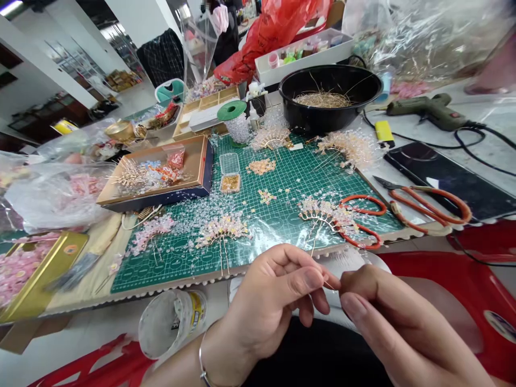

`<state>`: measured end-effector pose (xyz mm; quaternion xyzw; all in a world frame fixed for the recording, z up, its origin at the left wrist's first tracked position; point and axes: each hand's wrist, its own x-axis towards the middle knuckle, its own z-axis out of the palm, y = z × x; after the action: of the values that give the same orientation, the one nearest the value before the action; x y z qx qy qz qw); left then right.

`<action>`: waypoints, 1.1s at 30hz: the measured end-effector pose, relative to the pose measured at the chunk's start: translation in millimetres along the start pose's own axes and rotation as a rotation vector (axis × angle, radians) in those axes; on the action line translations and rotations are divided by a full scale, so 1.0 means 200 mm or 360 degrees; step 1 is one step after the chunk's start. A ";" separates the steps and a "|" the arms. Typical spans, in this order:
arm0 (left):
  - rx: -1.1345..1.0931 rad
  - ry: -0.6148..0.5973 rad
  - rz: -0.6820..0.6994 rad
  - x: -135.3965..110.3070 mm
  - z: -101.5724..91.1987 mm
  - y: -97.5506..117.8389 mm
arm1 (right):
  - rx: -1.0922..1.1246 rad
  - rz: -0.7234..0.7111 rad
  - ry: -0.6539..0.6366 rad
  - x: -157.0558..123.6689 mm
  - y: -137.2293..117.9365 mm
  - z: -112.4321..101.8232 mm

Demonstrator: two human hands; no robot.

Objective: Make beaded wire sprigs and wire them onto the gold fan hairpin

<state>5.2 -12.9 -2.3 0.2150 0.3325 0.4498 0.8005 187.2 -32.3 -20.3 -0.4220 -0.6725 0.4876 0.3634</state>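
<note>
My left hand [278,295] and my right hand [387,312] are held close together in front of the table's edge, each with thumb and forefinger pinched. A thin wire [331,287] shows in the small gap between them, running from one pinch to the other. Just beyond, on the green cutting mat [266,236], lie beaded hair combs: one [322,214] nearest my hands, another [223,230] in the middle and a pink one [151,234] at the left. Loose clear beads and a few small yellow and pink flowers [266,196] are scattered between them.
A black basin [330,99] of gold wires stands at the back. Orange-handled scissors [427,204], a phone [447,177] and a glue gun [435,112] lie at the right. At the left are an open box [201,185] and a gold tin [74,252]; a bucket [161,328] stands below.
</note>
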 end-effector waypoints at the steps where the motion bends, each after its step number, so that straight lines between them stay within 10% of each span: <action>1: 0.0004 -0.0001 0.0004 0.00 0.00 0.00 | -0.0011 -0.0007 0.0006 0.00 0.00 0.00; 25: 0.0366 -0.0048 0.0169 -0.01 -0.05 0.01 | -0.0092 -0.0027 0.0034 0.01 0.00 -0.01; 33: 0.1684 -0.0079 0.0720 -0.05 -0.01 0.13 | 0.0132 0.0322 -0.0113 0.06 -0.02 -0.02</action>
<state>-15.3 -7.9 17.1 0.6625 0.4391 0.3770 0.4754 185.9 -19.6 -14.2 -0.4549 -0.6180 0.5638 0.3054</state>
